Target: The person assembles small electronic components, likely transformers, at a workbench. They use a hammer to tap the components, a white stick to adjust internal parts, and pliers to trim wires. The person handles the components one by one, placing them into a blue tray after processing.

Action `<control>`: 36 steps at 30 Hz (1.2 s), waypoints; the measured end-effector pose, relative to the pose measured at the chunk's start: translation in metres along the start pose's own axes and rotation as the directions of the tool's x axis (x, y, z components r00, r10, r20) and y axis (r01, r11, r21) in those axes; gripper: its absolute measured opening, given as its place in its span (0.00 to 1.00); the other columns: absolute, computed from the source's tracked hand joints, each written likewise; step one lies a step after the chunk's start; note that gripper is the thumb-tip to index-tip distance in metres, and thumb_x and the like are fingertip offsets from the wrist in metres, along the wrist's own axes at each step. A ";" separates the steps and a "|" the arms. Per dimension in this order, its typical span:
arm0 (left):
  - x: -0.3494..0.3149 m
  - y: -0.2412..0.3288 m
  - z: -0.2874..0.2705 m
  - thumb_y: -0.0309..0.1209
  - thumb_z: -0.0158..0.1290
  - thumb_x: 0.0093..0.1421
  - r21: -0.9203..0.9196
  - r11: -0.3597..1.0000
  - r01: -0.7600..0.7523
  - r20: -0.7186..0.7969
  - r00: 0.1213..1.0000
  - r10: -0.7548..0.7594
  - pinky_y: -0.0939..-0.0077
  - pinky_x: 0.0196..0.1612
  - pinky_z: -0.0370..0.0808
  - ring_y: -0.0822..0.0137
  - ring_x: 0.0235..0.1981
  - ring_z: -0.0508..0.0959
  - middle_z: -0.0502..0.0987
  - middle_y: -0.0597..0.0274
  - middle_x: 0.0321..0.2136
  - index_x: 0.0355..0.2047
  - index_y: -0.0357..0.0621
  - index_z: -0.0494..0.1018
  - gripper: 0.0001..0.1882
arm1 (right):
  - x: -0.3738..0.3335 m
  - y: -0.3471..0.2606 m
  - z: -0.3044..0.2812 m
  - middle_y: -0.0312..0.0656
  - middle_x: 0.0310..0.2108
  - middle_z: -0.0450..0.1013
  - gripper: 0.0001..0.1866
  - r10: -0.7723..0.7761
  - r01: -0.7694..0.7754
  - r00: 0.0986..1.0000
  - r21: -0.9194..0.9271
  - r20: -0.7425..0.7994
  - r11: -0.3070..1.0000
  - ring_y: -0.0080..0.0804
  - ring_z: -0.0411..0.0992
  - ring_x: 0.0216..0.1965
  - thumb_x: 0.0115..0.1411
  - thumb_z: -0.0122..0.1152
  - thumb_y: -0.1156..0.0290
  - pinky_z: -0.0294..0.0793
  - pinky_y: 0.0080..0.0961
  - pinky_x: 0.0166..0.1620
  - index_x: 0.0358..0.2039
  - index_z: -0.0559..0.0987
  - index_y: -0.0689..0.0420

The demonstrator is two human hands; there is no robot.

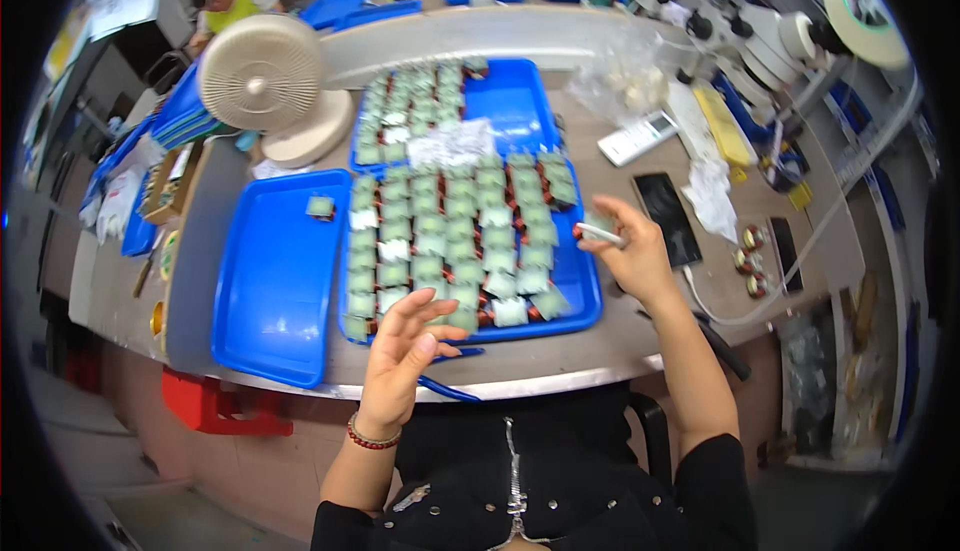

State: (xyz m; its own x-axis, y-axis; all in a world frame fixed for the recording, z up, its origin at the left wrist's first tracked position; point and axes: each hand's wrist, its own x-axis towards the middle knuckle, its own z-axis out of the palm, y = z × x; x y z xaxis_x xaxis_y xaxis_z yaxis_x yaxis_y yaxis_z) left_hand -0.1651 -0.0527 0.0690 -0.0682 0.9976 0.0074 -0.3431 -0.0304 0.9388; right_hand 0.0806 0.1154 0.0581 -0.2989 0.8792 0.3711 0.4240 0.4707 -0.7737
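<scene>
My right hand (640,256) is raised beside the right edge of the middle blue tray (585,296). Between thumb and fingers it pinches a small coil part (600,236) with a pale flat face and a reddish end. My left hand (410,346) hovers over that tray's front edge, fingers apart and nothing in them. Rows of pale green coil parts (460,221) with reddish windings fill most of the tray. One similar coil part (320,208) sits alone in the left blue tray (270,301). Blue-handled pliers (448,389) lie partly under my left hand.
Behind stands another blue tray (510,111) with more coil parts and crumpled paper (452,143). A beige fan (260,76) is at the far left. Rightward lie a white remote (638,138), a dark phone (667,216), a white cable (720,319), several round coils (750,261) and a microscope (770,46).
</scene>
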 end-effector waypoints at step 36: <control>0.070 0.043 -0.118 0.32 0.50 0.58 -0.315 0.934 -0.168 -0.175 0.978 0.117 0.70 0.46 0.71 0.66 0.39 0.74 0.71 0.53 0.40 0.52 0.39 0.59 0.23 | -0.022 -0.062 -0.002 0.39 0.39 0.67 0.34 0.047 -0.053 0.999 0.452 0.026 0.891 0.14 0.60 0.25 0.38 0.66 0.82 0.59 0.08 0.26 0.50 0.67 0.64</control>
State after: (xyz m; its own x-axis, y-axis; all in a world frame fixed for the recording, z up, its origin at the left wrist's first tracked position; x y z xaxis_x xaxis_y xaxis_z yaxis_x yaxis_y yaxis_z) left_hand -0.2949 0.0091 0.0696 -0.2704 0.9611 0.0566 -0.6045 -0.2153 0.7670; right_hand 0.0624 0.0671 0.0988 -0.3005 0.8981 0.3210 0.0075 0.3388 -0.9408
